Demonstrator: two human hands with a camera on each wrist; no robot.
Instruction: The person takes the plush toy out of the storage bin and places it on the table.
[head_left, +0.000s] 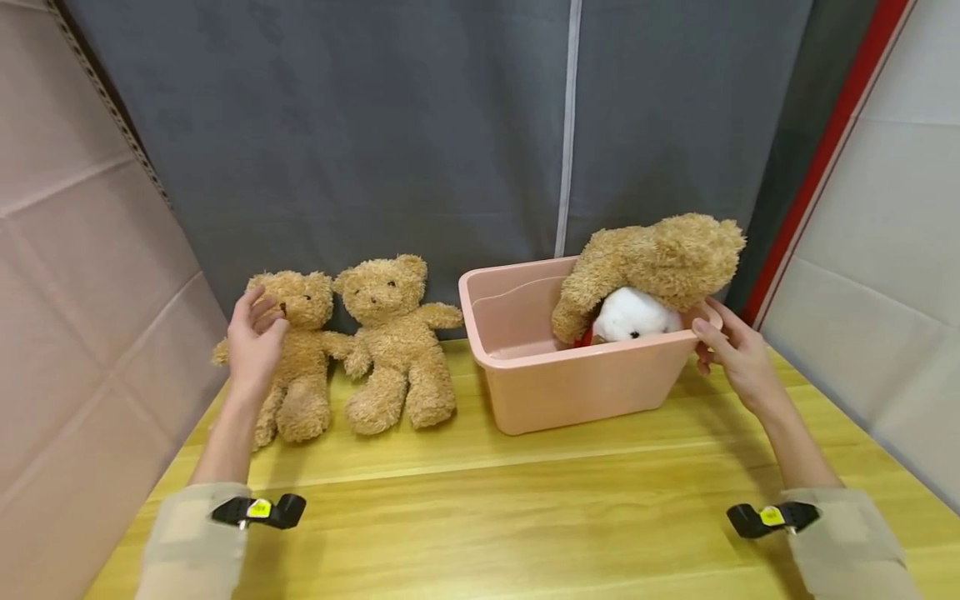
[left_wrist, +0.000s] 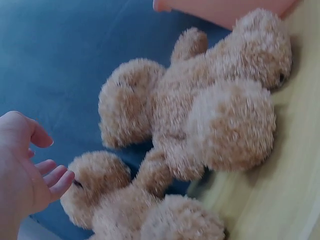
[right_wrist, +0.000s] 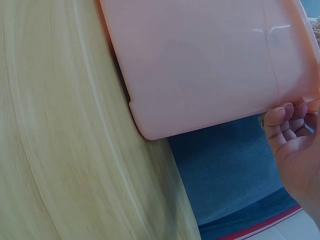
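Observation:
Two tan teddy bears sit side by side against the grey curtain. My left hand point(head_left: 255, 333) hovers open in front of the left bear point(head_left: 300, 367), and its fingertips point(left_wrist: 60, 181) almost touch that bear's head point(left_wrist: 95, 185). The second bear point(head_left: 393, 342) point(left_wrist: 215, 105) leans beside it. A pink plastic bin point(head_left: 570, 383) stands to the right. A larger tan bear point(head_left: 652, 258) hangs over its far right rim above a white plush toy point(head_left: 633, 315). My right hand point(head_left: 723, 346) is at the bin's right corner, with loosely bent fingertips point(right_wrist: 282, 117) against the bin wall point(right_wrist: 200, 65), holding nothing.
The things stand on a yellow wooden table point(head_left: 525, 508). A grey fabric curtain point(head_left: 420, 125) closes the back. Beige panels point(head_left: 75, 333) stand at the left, and a pale wall with a red strip point(head_left: 832, 142) is at the right.

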